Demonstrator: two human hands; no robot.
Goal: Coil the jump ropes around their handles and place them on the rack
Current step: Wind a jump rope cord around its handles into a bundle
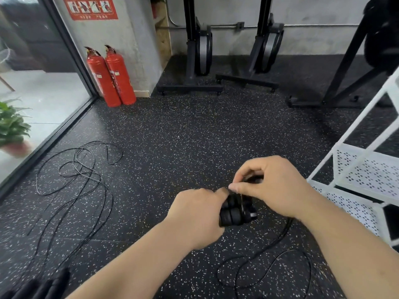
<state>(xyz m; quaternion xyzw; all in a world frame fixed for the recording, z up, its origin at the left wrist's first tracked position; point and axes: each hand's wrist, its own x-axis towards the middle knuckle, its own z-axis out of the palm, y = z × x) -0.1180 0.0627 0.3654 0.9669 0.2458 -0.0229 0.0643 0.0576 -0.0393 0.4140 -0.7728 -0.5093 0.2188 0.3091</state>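
My left hand [198, 214] grips a pair of black jump-rope handles [236, 213] held together over the floor. My right hand [267, 186] pinches the thin black cord just above the handles, thumb and fingers curled round it. That cord [272, 268] hangs down from the handles and lies in loose loops on the floor below my right forearm. More black ropes [82, 175] lie tangled on the floor at the left. Several black handles [43, 285] show at the bottom left corner. The white perforated rack [367, 169] stands at the right.
Two red fire extinguishers [112, 76] stand by the grey wall. Black gym machines [200, 55] line the back wall. A glass wall runs along the left, with a potted plant [10, 126] behind it. The floor is black speckled rubber.
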